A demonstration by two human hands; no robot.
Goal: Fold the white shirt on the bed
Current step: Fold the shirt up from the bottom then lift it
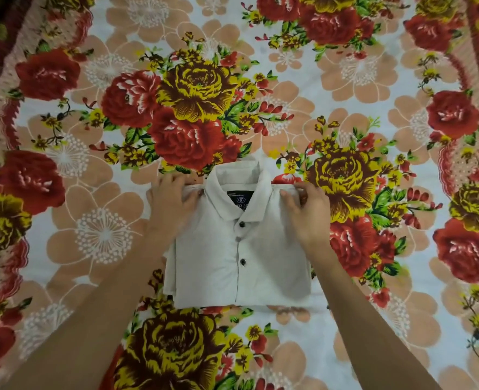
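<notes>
Floral bedsheet (345, 80) holds white shirt (213, 263), left hand (171, 201) and right hand (305, 212) gripping shoulders.

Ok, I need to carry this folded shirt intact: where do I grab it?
Probably scoop under the white shirt's side edges from both sides, below the shoulders. It lies as a stacked rectangle, collar up; lifting by the collar would likely unfold it.
</notes>
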